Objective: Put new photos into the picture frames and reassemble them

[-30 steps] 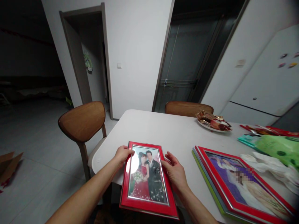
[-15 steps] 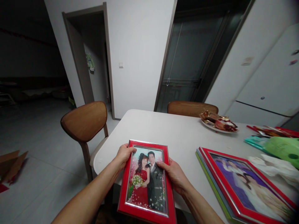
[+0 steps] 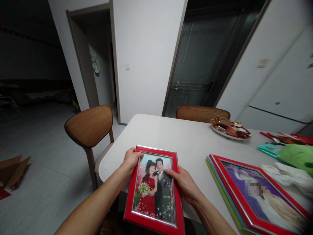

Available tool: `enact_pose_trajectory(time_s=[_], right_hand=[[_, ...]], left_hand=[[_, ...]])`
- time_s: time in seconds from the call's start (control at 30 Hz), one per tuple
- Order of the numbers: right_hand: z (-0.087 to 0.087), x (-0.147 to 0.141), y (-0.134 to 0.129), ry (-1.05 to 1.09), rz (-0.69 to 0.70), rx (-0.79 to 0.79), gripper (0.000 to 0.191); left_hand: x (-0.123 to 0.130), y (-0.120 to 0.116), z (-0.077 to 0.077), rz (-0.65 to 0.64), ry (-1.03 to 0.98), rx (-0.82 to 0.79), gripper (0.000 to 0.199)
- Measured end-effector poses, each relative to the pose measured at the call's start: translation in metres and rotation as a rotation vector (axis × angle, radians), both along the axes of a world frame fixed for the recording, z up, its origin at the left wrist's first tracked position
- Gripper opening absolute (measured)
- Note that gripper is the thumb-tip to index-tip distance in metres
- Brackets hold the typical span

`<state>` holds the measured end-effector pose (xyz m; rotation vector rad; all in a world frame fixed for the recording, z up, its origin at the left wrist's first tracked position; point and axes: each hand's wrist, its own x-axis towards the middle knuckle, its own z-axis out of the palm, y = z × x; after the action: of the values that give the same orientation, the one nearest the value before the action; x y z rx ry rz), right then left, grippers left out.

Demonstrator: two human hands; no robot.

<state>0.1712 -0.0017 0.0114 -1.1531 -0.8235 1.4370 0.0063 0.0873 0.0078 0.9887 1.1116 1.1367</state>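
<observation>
A red picture frame (image 3: pixel 130 202) with a silver edge is tilted up at the near side of the white table (image 3: pixel 158 130). Its photo shows two people, one in a red dress with a bouquet, one in a dark suit. My left hand (image 3: pixel 131 160) grips the upper left side, thumb on the front. On the right side, my right hand (image 3: pixel 184 182) holds it with the thumb over the glass. The fingers behind the frame are hidden. Right of my right hand lies a stack of frames, topped by a larger red picture frame (image 3: pixel 234 189).
A plate of wrapped items (image 3: pixel 230 132) sits at the table's far right. Nearer are a green packet (image 3: pixel 297 156) and crumpled white tissue (image 3: pixel 281 173). Wooden chairs stand at the left (image 3: pixel 90 125) and far side (image 3: pixel 201 113). An open cardboard box (image 3: pixel 14 173) lies on the floor.
The view has shifted very slightly. Both hands keep the same hold on the red picture frame, and nothing else has visibly moved.
</observation>
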Motion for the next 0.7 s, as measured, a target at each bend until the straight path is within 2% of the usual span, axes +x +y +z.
enact_pose_trajectory(time_s=[0.13, 0.3, 0.53, 0.7], right_hand=[[-0.002, 0.000, -0.001, -0.016, -0.005, 0.012, 0.038], [-0.004, 0.000, -0.001, -0.018, -0.036, -0.004, 0.035], [0.000, -0.001, -0.001, -0.040, -0.029, 0.028, 0.036], [0.002, 0.001, -0.001, -0.030, -0.004, 0.009, 0.037]], left_hand=[[0.000, -0.002, 0.004, -0.013, 0.001, 0.010, 0.018], [-0.005, -0.006, 0.008, -0.101, -0.021, -0.015, 0.021], [-0.005, -0.006, 0.009, -0.108, -0.047, 0.007, 0.022], [-0.008, -0.006, 0.011, -0.176, -0.078, -0.008, 0.024]])
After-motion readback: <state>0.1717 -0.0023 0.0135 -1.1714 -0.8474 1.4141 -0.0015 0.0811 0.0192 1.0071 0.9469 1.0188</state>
